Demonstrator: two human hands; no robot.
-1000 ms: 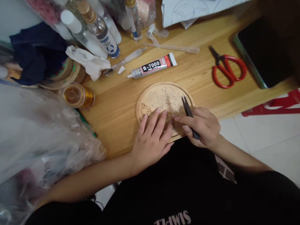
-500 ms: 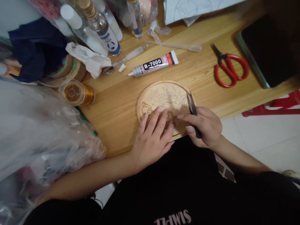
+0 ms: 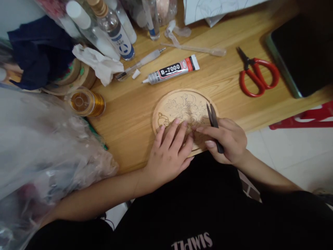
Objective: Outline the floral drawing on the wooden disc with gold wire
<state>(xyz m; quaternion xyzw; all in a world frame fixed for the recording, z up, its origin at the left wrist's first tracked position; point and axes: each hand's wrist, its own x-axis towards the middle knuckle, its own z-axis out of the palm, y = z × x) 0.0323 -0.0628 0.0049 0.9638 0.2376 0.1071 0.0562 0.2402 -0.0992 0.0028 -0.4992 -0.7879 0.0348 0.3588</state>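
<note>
A round wooden board (image 3: 179,99) with a raised rim and a line drawing lies at the table's front edge. On its left part, golden wire (image 3: 163,119) follows some of the drawn lines. My left hand (image 3: 169,152) rests on the board's lower left, fingers spread and fingertips pressing the surface. My right hand (image 3: 227,140) holds dark tweezers (image 3: 213,121) between thumb and fingers, their tips pointing up and away from the drawing. The right index fingertip touches the board near the left fingers. Whatever lies beneath the fingertips is hidden.
Beyond the board lie a B-7000 glue tube (image 3: 171,70), a small white cap (image 3: 135,74), a pen-like tool (image 3: 149,58) and a pipette (image 3: 205,49). Red-handled scissors (image 3: 258,76) and a phone (image 3: 299,59) are right. A golden wire spool (image 3: 87,101), bottles (image 3: 121,40) and plastic bag (image 3: 52,139) stand left.
Both hands keep nearly the same pose on the board. The view has shifted slightly, so the things on the table appear a little displaced.
</note>
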